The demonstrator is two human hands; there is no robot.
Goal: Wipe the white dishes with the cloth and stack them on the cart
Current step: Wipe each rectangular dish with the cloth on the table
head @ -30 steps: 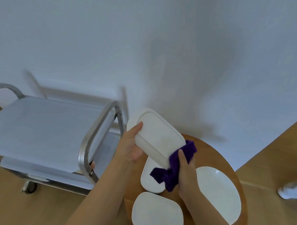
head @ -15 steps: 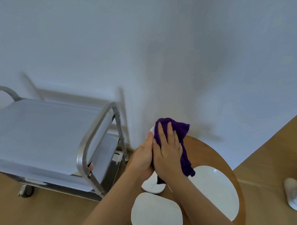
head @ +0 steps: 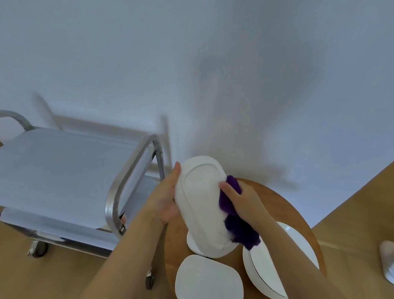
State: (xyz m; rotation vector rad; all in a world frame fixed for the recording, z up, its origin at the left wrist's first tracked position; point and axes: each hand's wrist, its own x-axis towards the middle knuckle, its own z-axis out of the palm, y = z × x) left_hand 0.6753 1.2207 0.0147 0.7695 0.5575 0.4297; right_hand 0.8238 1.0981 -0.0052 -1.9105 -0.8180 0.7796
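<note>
My left hand [head: 164, 200] grips the left edge of a long white oval dish [head: 200, 201], held tilted above the round wooden table [head: 277, 204] with its underside toward me. My right hand [head: 243, 203] holds a purple cloth [head: 233, 218] against the dish's right edge. Beneath the held dish lies another white dish [head: 192, 241], mostly hidden. A rounded square white plate [head: 208, 283] sits at the table's front. A large round white plate [head: 300, 251] lies at the right, partly under my right forearm. The metal cart [head: 55, 165] stands to the left.
The cart has a curved steel handle [head: 127, 180], a pale flat top shelf, a lower shelf and caster wheels [head: 38, 248]. A white wall rises behind. A white slipper [head: 390, 259] lies on the wooden floor at the far right.
My right hand with the cloth has slid from the dish's far end, where it covered the dish, down to its right edge. The dish's underside now shows again.
</note>
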